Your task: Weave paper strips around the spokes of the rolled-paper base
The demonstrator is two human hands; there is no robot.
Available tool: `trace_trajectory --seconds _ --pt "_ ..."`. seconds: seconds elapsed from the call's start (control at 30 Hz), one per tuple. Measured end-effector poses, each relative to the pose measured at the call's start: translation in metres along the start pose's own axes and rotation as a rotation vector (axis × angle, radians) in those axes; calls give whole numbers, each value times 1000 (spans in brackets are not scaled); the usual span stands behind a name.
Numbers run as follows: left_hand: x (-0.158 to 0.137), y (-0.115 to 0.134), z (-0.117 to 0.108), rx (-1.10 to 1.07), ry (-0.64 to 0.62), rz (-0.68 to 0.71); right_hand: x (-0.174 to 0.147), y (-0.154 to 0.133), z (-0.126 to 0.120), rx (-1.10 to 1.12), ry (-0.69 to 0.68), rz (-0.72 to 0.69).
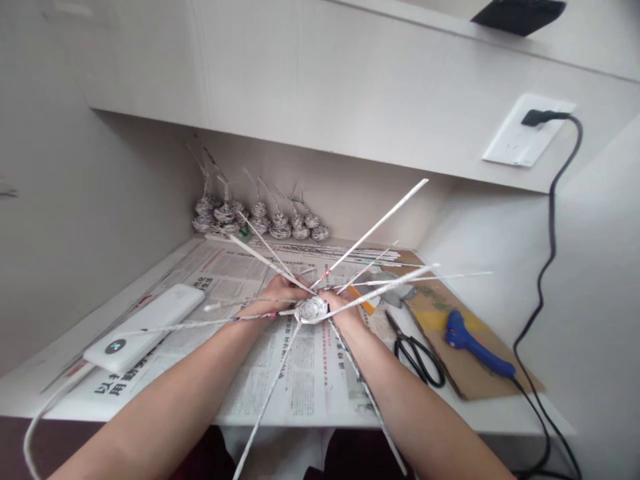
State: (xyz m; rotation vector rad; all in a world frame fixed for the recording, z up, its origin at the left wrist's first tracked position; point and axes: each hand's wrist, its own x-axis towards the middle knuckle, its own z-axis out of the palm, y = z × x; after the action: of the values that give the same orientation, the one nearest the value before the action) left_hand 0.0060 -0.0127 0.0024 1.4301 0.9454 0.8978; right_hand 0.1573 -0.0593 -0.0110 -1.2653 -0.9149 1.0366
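Note:
A small round weave of rolled newspaper strips (311, 310) is held over the newspaper-covered desk, its long paper rods spreading out on all sides. My left hand (284, 292) grips its far left edge with bent fingers. On the right side, my right hand (345, 308) has its fingers closed around the weave's edge and rod bases. Some fingertips are hidden behind the weave and the rods. One thick white rod (375, 230) points up and to the right; others reach toward me past the desk's front edge.
Several woven gourd shapes (259, 219) stand at the back. Loose paper rods (340, 252) lie before them. A white power bank (145, 327) with a cable is at left. Black scissors (416, 353) and a blue glue gun (477, 347) on cardboard (480, 385) lie right, its cord near the wall socket (525, 133).

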Motion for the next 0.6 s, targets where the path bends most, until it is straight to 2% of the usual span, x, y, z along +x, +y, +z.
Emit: trace_trajectory --seconds 0.13,0.2,0.33,0.43,0.6 --pt "-5 9 0 -27 11 -30 -3 -9 2 151 -182 123" --pt "-4 8 -2 5 29 -26 -2 -7 1 136 -205 131" --pt "2 -1 -4 9 18 -27 2 6 1 79 -73 -30" --pt "5 -4 -3 -37 -11 -57 5 12 1 35 -4 -84" --pt "2 -3 3 -52 46 -62 5 6 -1 -204 75 -184"
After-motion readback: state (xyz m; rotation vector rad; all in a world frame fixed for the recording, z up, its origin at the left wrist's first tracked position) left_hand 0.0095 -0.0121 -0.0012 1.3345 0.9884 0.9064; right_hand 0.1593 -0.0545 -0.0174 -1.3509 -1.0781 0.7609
